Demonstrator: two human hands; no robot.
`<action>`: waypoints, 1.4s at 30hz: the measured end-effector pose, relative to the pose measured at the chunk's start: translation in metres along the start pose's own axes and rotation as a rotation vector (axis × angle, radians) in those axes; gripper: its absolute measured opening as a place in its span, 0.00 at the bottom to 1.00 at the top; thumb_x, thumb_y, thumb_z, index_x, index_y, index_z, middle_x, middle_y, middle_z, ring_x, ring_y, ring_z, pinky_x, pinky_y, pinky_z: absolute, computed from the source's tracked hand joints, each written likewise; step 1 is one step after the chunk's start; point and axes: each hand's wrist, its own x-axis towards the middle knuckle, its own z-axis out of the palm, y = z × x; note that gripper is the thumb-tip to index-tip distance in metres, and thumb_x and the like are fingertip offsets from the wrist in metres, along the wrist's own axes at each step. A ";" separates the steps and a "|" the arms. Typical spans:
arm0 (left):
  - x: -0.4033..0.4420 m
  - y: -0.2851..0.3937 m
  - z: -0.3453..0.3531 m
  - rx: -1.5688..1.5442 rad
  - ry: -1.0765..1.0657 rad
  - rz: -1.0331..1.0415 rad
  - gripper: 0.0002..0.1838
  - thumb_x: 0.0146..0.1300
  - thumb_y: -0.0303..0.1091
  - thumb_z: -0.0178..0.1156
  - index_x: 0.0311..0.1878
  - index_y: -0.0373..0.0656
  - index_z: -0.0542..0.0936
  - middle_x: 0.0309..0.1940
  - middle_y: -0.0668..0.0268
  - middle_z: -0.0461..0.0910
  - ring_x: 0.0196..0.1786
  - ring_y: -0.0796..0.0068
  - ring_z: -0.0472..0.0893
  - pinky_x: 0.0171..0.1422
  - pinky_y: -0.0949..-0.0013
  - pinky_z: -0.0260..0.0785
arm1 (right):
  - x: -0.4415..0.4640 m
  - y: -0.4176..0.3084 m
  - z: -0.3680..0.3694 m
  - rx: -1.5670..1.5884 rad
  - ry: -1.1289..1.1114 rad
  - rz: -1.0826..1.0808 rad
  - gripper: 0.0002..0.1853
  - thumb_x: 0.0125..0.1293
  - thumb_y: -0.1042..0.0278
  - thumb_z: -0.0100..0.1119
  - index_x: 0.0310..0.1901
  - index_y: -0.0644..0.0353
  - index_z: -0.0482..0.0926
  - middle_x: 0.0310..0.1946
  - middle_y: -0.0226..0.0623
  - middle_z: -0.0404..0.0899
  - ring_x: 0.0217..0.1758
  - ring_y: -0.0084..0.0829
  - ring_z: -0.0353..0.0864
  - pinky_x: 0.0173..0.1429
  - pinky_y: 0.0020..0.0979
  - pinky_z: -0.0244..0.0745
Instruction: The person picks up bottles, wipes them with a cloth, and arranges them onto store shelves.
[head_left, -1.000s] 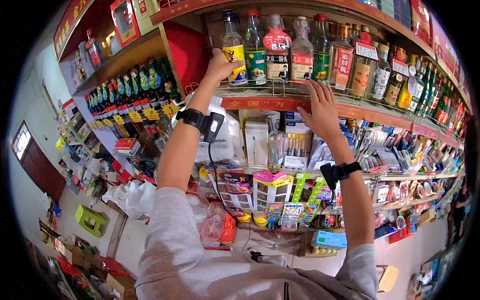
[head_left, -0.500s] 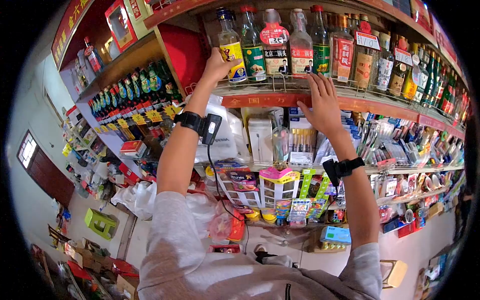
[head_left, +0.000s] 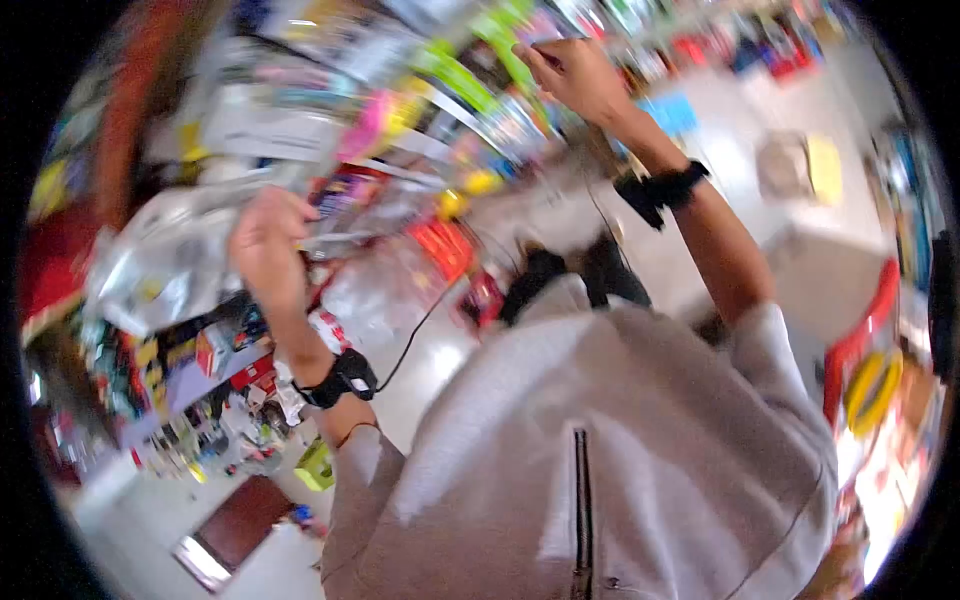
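Note:
My left hand (head_left: 270, 225) is in front of a crumpled clear plastic bag (head_left: 160, 270) on the left. Motion smears its fingers, and no bottle shows in it. My right hand (head_left: 580, 80) is raised in front of the lower shelves, its fingers loosely curled in with nothing visible between them. Bright green hanging strips (head_left: 455, 75) of goods are just left of it. Both wrists wear black straps; a dark cable (head_left: 415, 335) runs from the left strap. The liquor bottles are out of view.
Blurred shelves of small packets cross the top. A red bag (head_left: 440, 250) lies low near my feet. A green stool (head_left: 315, 465) stands at lower left, a pale yellow stool seat (head_left: 825, 170) at right. A red curved edge (head_left: 865, 330) and a yellow ring-shaped thing (head_left: 872, 392) are at my right.
My left hand has let go of the yellow-labelled bottle and dropped down. My right hand has left the bottle shelf's edge. The view has swung down and turned.

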 end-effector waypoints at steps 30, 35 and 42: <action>-0.417 -0.661 0.494 -0.220 -0.640 -1.191 0.11 0.65 0.24 0.59 0.50 0.37 0.77 0.39 0.58 0.84 0.39 0.68 0.86 0.47 0.67 0.78 | -0.363 0.522 0.596 0.079 -0.323 0.562 0.42 0.48 0.79 0.66 0.68 0.57 0.64 0.67 0.47 0.67 0.72 0.55 0.61 0.72 0.45 0.67; -0.463 -0.732 0.489 -0.153 -0.631 -1.308 0.12 0.65 0.24 0.60 0.51 0.37 0.76 0.39 0.58 0.84 0.38 0.67 0.86 0.44 0.65 0.78 | -0.361 0.553 0.626 0.103 -0.353 0.464 0.36 0.48 0.76 0.68 0.62 0.57 0.68 0.66 0.47 0.68 0.71 0.53 0.63 0.72 0.44 0.66; -0.388 -0.705 0.488 0.065 -0.556 -1.101 0.29 0.58 0.27 0.69 0.62 0.41 0.69 0.51 0.54 0.80 0.50 0.62 0.83 0.51 0.63 0.76 | -0.350 0.527 0.582 0.224 -0.373 0.597 0.35 0.46 0.69 0.72 0.59 0.58 0.70 0.47 0.51 0.82 0.52 0.54 0.81 0.56 0.45 0.77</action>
